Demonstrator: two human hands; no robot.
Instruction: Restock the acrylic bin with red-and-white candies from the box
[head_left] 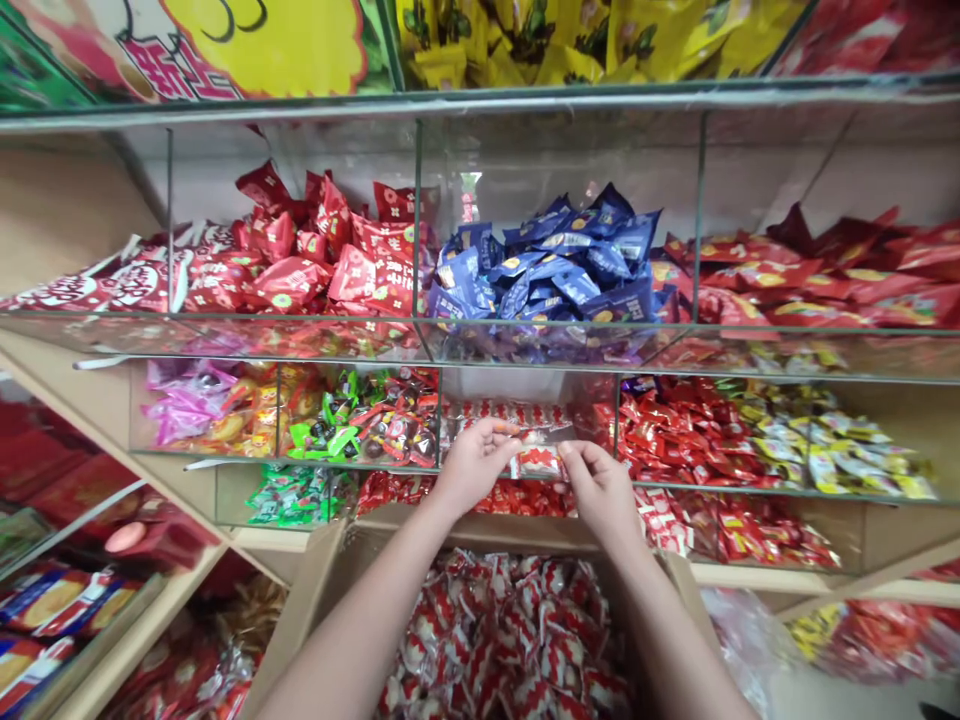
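A small red-and-white wrapped candy [538, 460] is stretched level between my two hands, in front of the middle shelf compartment. My left hand [478, 465] pinches its left end with thumb and fingers. At its right end, my right hand [600, 488] has thumb and fingers closed on the wrapper. Behind the candy, similar wrapped pieces [517, 412] lie in a row in the glass compartment. Below my forearms stands an open cardboard box [319, 575] holding many loose red-and-white wrapped candies [499, 630].
Glass dividers [418, 220] split the shelves. Blue packets [562, 260] fill the upper middle compartment, with red packets [300, 250] to their left. Lower down are green-wrapped sweets [300, 495] and red-wrapped sweets [667, 430]. Clear plastic bags [750, 640] lie at lower right.
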